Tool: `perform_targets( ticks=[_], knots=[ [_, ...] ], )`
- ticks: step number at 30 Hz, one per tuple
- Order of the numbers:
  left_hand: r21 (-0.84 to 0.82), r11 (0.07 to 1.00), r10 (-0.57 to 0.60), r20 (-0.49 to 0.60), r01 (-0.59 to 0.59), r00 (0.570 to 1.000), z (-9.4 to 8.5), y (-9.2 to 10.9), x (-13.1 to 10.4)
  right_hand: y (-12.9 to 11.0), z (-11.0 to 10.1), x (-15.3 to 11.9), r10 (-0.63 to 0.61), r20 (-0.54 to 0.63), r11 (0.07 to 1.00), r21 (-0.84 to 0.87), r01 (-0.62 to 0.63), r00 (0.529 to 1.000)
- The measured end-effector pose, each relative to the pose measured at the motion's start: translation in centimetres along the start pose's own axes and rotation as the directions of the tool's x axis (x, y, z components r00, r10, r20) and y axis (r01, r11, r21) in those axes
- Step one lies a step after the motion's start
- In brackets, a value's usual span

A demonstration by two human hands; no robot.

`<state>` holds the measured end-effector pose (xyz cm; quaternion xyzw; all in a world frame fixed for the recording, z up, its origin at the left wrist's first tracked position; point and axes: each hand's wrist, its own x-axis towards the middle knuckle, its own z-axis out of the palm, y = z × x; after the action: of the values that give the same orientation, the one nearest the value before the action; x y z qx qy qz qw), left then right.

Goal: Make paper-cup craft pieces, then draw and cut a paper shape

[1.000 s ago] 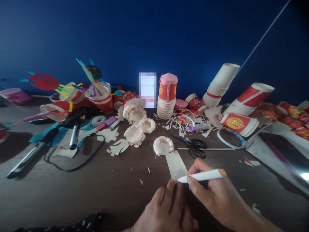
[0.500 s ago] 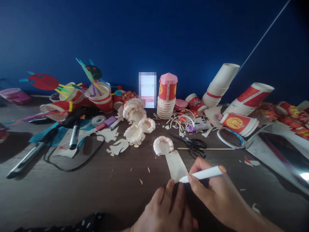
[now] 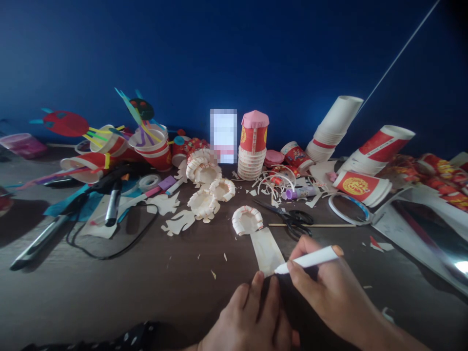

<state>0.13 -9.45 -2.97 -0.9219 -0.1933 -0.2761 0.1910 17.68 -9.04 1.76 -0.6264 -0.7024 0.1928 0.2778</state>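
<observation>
My right hand (image 3: 325,287) grips a white marker (image 3: 307,260) with an orange end. Its tip rests at the near edge of a cream paper strip (image 3: 267,249) on the table. With fingers stretched out flat, my left hand (image 3: 252,312) presses down at the strip's near end and covers part of it. Touching the strip's far end is a small round white piece with a folded rim (image 3: 247,221), cut from a paper cup. Black scissors (image 3: 292,217) lie just beyond my right hand, across a thin wooden stick (image 3: 329,225).
Several similar rimmed pieces (image 3: 203,202) lie left of centre. A stack of paper cups with a pink top (image 3: 254,144) stands at the back. A glue gun (image 3: 54,239) with its cable is at left, a tape ring (image 3: 349,208) and a tablet-like dark screen (image 3: 427,234) at right.
The marker tip has shifted slightly to the right along the strip's near edge, together with my right hand. My left hand has stayed in place.
</observation>
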Motion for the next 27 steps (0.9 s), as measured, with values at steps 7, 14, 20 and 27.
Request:
perform_targets(
  ticks=[7, 14, 20, 27],
  knots=[
    [0.004, 1.0, -0.015, -0.046, 0.015, 0.999, 0.14, 0.1, 0.01, 0.06, 0.05, -0.1, 0.008, -0.003, 1.0, 0.0, -0.008, 1.0],
    [0.02, 1.0, -0.004, -0.021, 0.004, 1.0, 0.18, 0.06, -0.04, 0.04, 0.09, -0.06, 0.011, -0.007, 1.0, 0.008, -0.011, 1.0],
    [0.01, 1.0, 0.0, -0.019, 0.0, 1.0, 0.19, 0.06, -0.03, 0.09, 0.18, 0.0, 0.036, 0.005, 0.998, 0.044, -0.036, 0.999],
    [-0.009, 1.0, -0.027, -0.03, 0.026, 0.999, 0.14, 0.05, 0.02, 0.64, 0.15, -0.01, 0.101, -0.041, 0.981, 0.172, -0.093, 0.994]
  ],
)
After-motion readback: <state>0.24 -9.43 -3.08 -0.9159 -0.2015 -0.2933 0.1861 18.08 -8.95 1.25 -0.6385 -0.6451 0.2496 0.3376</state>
